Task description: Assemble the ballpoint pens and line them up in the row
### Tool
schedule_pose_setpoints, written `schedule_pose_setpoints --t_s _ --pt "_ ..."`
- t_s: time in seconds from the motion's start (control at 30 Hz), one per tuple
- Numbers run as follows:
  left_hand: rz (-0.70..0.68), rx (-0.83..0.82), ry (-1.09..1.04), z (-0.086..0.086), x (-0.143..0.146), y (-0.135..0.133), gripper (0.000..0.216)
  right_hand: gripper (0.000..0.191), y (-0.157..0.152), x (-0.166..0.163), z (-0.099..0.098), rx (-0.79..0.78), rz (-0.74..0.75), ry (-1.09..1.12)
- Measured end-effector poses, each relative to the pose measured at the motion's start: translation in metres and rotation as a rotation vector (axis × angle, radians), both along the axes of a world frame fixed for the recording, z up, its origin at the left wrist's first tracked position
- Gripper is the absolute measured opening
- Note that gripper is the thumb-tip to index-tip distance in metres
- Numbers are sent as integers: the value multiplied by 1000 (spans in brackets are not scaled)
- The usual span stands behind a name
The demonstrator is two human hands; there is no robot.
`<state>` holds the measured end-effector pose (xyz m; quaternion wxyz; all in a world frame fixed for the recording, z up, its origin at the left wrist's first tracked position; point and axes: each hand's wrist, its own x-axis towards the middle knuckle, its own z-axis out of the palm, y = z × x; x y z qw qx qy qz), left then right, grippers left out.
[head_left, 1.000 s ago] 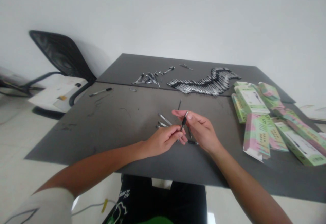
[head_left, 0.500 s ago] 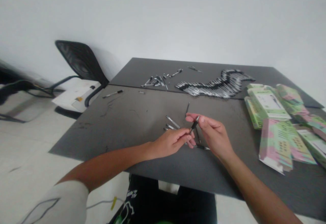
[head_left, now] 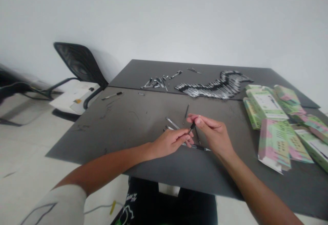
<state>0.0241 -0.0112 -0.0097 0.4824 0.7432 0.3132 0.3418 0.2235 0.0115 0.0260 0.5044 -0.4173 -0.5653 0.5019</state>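
Observation:
Between my two hands is a pen (head_left: pixel 191 127) with a black grip, held at a slant above the table. My left hand (head_left: pixel 172 142) is closed on its lower end. The thumb and fingertips of my right hand (head_left: pixel 214 129) pinch its upper end and cover the tip. Several clear pen barrels (head_left: pixel 171 122) lie just behind my left hand, partly hidden by it. Another pen (head_left: pixel 202 148) with a black grip rests on the table below my hands. A thin dark refill (head_left: pixel 186 113) lies beyond my right fingertips, and another dark thin stick (head_left: pixel 197 135) shows between my hands.
A long curved row of pens (head_left: pixel 212 89) lies across the back of the dark table (head_left: pixel 123 129). Loose pen parts (head_left: pixel 156 83) are scattered left of it. Green and pink boxes (head_left: pixel 275 143) are piled at right. A black office chair (head_left: pixel 77 62) stands at the left.
My right fingertips have closed over the pen's tip, which showed bare before. My left hand keeps its hold. The whole view has shifted slightly.

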Motion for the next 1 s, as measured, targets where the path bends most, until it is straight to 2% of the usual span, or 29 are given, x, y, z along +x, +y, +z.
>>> schedule_pose_setpoints --t_s 0.07,0.17,0.23,0.4,0.63,0.87,1.0 --pt "1 -1 1 0 1 -1 32 24 -1 0 -2 -13 31 23" --pt "4 -6 -8 -1 2 -3 32 37 -3 2 -4 -108 211 103" --pt "7 -8 -16 -3 2 -4 33 40 -2 3 -4 -126 278 94" --pt "10 -11 -16 -6 0 -1 31 29 2 4 0 25 122 -29" --pt "14 2 -32 -5 -1 1 29 35 1 1 -1 -17 60 -6" --pt "18 -3 -13 -5 0 -1 26 38 3 6 -1 -25 172 -51" --pt "2 19 -7 -5 1 1 23 27 6 7 -10 -16 24 -32"
